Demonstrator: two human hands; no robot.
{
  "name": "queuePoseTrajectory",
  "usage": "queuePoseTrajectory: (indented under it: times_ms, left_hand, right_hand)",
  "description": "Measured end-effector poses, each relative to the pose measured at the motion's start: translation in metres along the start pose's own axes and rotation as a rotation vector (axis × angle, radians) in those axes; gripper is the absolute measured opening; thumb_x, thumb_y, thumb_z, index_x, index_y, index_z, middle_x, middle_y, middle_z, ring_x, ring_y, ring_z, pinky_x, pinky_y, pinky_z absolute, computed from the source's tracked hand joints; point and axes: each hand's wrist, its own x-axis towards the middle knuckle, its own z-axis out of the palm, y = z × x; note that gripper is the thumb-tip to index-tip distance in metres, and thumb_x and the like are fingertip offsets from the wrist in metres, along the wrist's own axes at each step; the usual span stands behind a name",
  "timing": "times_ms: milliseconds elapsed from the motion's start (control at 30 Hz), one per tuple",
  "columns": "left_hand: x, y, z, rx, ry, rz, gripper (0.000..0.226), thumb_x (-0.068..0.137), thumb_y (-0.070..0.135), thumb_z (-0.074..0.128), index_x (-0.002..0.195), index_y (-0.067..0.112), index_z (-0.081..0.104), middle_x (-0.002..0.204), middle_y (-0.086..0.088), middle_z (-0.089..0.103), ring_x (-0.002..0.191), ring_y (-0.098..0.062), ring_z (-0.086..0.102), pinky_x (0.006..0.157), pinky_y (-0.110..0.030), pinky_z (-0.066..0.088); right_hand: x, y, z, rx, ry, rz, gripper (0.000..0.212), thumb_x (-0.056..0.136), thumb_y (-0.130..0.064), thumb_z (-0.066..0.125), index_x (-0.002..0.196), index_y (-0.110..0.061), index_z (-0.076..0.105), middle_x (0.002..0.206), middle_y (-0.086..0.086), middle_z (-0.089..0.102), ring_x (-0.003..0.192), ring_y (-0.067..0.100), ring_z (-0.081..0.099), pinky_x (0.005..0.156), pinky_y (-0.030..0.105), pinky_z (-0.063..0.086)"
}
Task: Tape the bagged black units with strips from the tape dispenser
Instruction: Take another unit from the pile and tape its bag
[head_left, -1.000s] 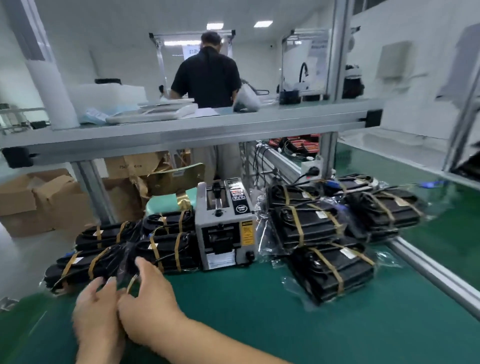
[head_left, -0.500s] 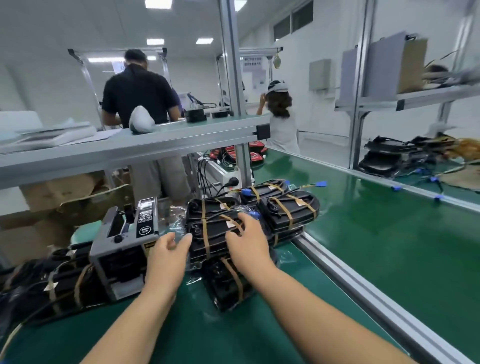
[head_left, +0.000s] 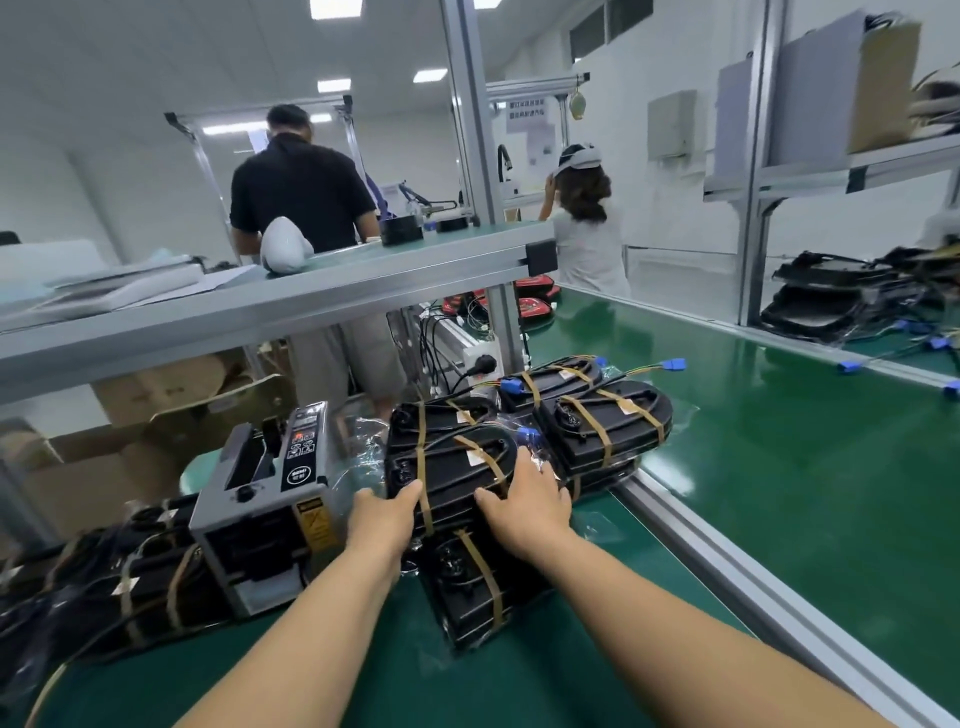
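A stack of bagged black units (head_left: 452, 462) bound with tan tape strips lies right of the grey tape dispenser (head_left: 265, 499) on the green mat. My left hand (head_left: 382, 512) grips the left end of the top unit in that stack, thumb on top. My right hand (head_left: 530, 493) holds the same unit at its right end, fingers spread over it. Another taped unit (head_left: 467, 582) lies below it, nearer me. More taped units (head_left: 602, 421) with blue connectors sit behind. A pile of taped units (head_left: 104, 587) lies left of the dispenser.
An aluminium rail (head_left: 737, 587) bounds the mat on the right, with a green conveyor (head_left: 810, 441) beyond. A metal shelf (head_left: 260, 296) runs overhead. Two people stand behind it. Cardboard boxes (head_left: 156, 415) sit under the shelf at left.
My hands left the pile at the left and crossed to the stack on the right. They now clasp the top unit at both ends. The view swung right.
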Motion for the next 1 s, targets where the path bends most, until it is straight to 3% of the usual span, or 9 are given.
queuePoseTrajectory:
  times_ms: [233,333,467,633,700,767,833,933,1000]
  left_hand:
    - [-0.035,-0.003,-0.018,-0.146,-0.026,0.107,0.073,0.088,0.041,0.068,0.148,0.015,0.035,0.139,-0.008,0.05,0.107,-0.025,0.06,0.093,-0.049,0.053]
    - [-0.069,-0.01,-0.038,-0.308,-0.071,0.068,0.059,0.09,0.04,0.068,0.139,0.018,0.045,0.129,-0.001,0.052,0.093,-0.012,0.058,0.073,-0.038,0.058]
    - [-0.11,-0.031,-0.075,-0.544,-0.227,-0.098,0.032,0.094,0.034,0.062,0.115,0.01,0.065,0.11,-0.013,0.072,0.095,-0.032,0.068,0.07,-0.043,0.058]
    - [-0.152,-0.068,-0.107,-0.672,-0.241,-0.205,0.038,0.093,0.03,0.06,0.118,0.002,0.063,0.105,-0.026,0.07,0.089,-0.043,0.069,0.08,-0.055,0.056]
    - [-0.166,-0.079,-0.117,-0.68,-0.238,-0.228,0.038,0.092,0.028,0.062,0.119,0.002,0.063,0.106,-0.031,0.067,0.079,-0.044,0.068,0.07,-0.049,0.057]
    - [-0.178,-0.089,-0.121,-0.571,-0.154,-0.187,0.033,0.095,0.024,0.061,0.127,0.013,0.062,0.118,-0.025,0.065,0.1,-0.038,0.066,0.09,-0.043,0.054]
    - [-0.194,-0.098,-0.12,-0.432,0.033,-0.053,0.033,0.1,0.028,0.055,0.132,0.036,0.05,0.132,0.005,0.057,0.116,-0.004,0.054,0.096,-0.011,0.04]
    - [-0.209,-0.105,-0.119,-0.102,0.042,0.193,0.021,0.09,0.045,0.057,0.081,0.033,0.071,0.103,0.012,0.063,0.092,0.005,0.055,0.079,-0.004,0.036]
    - [-0.204,-0.11,-0.13,-0.095,0.003,0.081,0.02,0.09,0.036,0.065,0.077,0.022,0.073,0.084,0.012,0.068,0.071,0.009,0.061,0.065,-0.001,0.039]
  right_hand:
    - [-0.035,-0.012,-0.011,0.288,0.153,-0.155,0.079,0.094,-0.038,0.057,0.158,-0.019,0.015,0.166,0.002,0.015,0.154,0.017,0.001,0.124,0.047,0.008]
    - [-0.065,-0.021,-0.014,0.448,0.215,-0.325,0.077,0.093,-0.033,0.062,0.157,-0.027,0.02,0.164,-0.009,0.02,0.151,0.006,0.013,0.124,0.036,0.015]
    - [-0.111,-0.032,-0.011,0.685,0.24,-0.405,0.097,0.071,-0.056,0.073,0.151,-0.051,0.017,0.154,-0.031,0.024,0.14,-0.014,0.023,0.112,0.015,0.023]
    - [-0.138,-0.035,0.007,0.886,-0.185,-0.279,0.136,0.041,-0.064,0.081,0.156,-0.035,0.016,0.157,-0.014,0.035,0.139,-0.001,0.036,0.118,0.029,0.03]
    - [-0.145,-0.038,0.018,0.855,-0.34,-0.319,0.117,0.042,-0.058,0.084,0.146,-0.045,0.032,0.133,-0.022,0.062,0.12,-0.007,0.056,0.104,0.018,0.045]
    - [-0.153,-0.041,0.03,0.846,-0.35,-0.357,0.089,0.045,-0.05,0.086,0.124,-0.052,0.046,0.108,-0.031,0.069,0.102,-0.012,0.063,0.081,0.005,0.049]
    - [-0.16,-0.044,0.04,0.891,-0.324,-0.329,0.086,0.044,-0.043,0.09,0.121,-0.048,0.053,0.108,-0.024,0.072,0.101,-0.004,0.067,0.079,0.012,0.052]
    - [-0.171,-0.046,0.046,0.867,-0.272,-0.304,0.08,0.053,-0.027,0.087,0.125,-0.043,0.056,0.106,-0.014,0.075,0.097,0.004,0.071,0.078,0.018,0.054]
    - [-0.178,-0.044,0.047,0.789,-0.263,-0.343,0.071,0.061,-0.021,0.081,0.125,-0.042,0.058,0.104,-0.014,0.075,0.095,0.003,0.072,0.078,0.014,0.052]
